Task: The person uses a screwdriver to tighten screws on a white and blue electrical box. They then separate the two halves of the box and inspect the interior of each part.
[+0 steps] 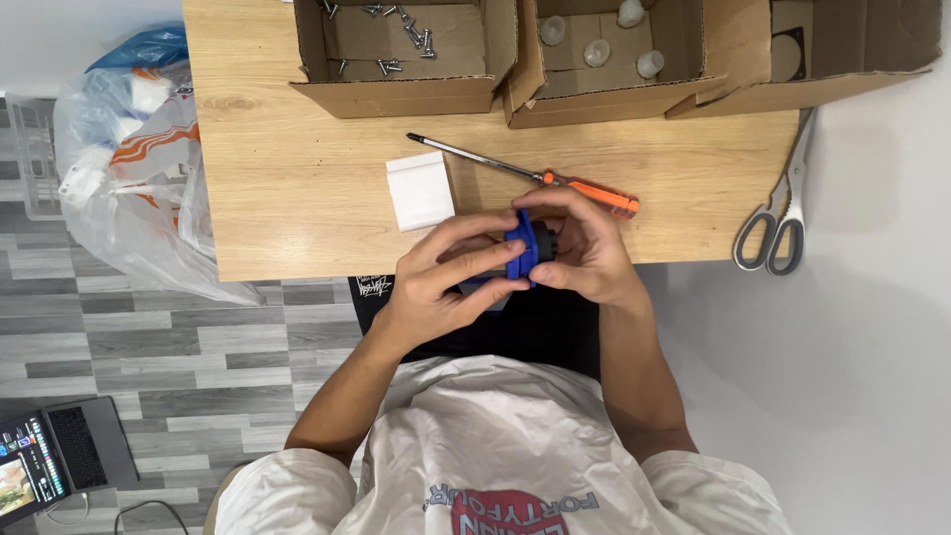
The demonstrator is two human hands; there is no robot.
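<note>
Both hands meet at the near edge of the table [297, 188], closed around a small blue part [519, 253]. The left hand [446, 282] lies with its fingers [475, 260] stretched across the part's left face, thumb beneath, pressing it from that side. The right hand [584, 253] cups the other side, its fingers [555, 203] curled over the top and its thumb at the bottom edge; something dark sits against the part inside this hand, too hidden to tell what it is. The blue part stands on edge between the two sets of fingertips, held above the table's edge rather than resting on it.

Just beyond the right fingers lies a screwdriver [535, 176], orange handle nearest the knuckles, tip pointing away to the left. Just beyond the left fingertips sits a white block [420, 190]. Farther out from both hands stand open cardboard boxes: one with screws [396, 40], one with small white caps [594, 50]. Scissors [778, 213] lie well to the right of the right hand, at the table's right edge. A plastic bag [129, 168] sits on the floor well left of the left hand, and a laptop [59, 466] lies on the floor near the left elbow.
</note>
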